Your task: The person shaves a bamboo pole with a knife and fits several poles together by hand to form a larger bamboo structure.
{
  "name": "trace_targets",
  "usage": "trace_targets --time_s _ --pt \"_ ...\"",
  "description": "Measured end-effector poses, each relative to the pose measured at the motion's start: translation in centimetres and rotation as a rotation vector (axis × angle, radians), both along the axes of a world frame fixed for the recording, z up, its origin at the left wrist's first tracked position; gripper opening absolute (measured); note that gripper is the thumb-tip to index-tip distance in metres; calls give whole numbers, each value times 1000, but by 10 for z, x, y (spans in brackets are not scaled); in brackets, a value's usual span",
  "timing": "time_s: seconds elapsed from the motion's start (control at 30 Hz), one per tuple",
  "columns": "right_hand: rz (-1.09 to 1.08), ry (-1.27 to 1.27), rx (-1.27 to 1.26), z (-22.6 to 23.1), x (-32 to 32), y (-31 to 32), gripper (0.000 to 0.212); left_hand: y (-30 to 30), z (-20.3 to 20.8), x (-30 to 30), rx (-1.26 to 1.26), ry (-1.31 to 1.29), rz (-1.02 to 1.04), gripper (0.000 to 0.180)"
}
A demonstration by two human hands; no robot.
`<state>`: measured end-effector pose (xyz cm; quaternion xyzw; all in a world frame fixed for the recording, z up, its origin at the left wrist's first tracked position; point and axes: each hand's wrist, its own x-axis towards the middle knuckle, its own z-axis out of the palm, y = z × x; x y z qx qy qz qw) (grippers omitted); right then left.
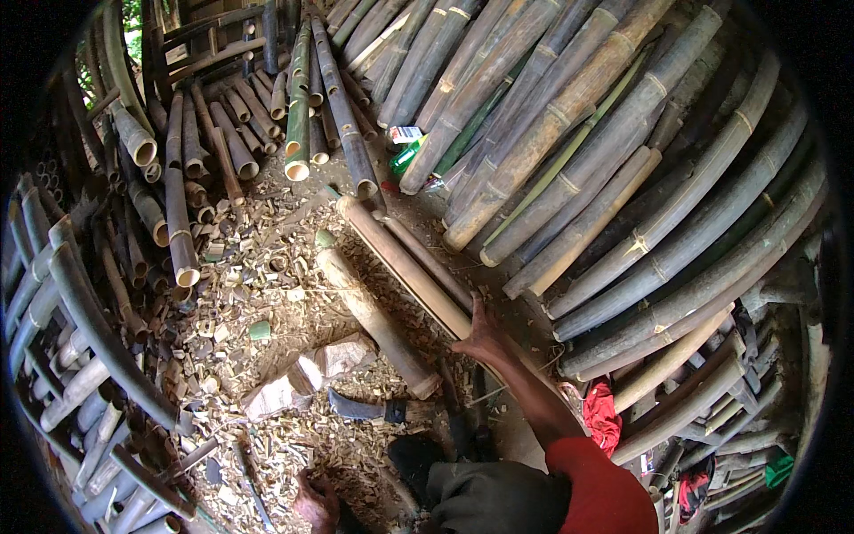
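My right hand (483,335) reaches out to the right, its thumb and fingers spanning a long tan bamboo pole (405,262). A thinner brown pole (425,254) lies alongside that pole's far side. My left hand (318,501) is low at the bottom edge, near my leg; its fingers look curled, but whether anything is in them is unclear. Between the hands lies a thicker bamboo length (366,307) with a greenish end. Nearer to me, a dark curved blade (353,407) rests on the chips beside a pale split wood block (309,374).
Wood chips (258,307) cover the ground. Large bamboo poles (569,133) lean in a row at far right; more cut poles (182,227) stand at left. A green bottle (408,155) lies between stacks. Red cloth (602,416) hangs by my right arm.
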<state>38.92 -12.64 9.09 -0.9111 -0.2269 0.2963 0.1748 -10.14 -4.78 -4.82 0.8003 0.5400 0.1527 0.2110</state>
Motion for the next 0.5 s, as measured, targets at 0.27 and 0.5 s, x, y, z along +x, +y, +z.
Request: trace_targets --time_s 0.27,0.5 --pt "1 -390 508 41 33 -32 128 -3 -5 -6 20 -20 2 33" --pt "-49 -133 637 89 7 -84 116 6 5 -5 -144 -38 2 40"
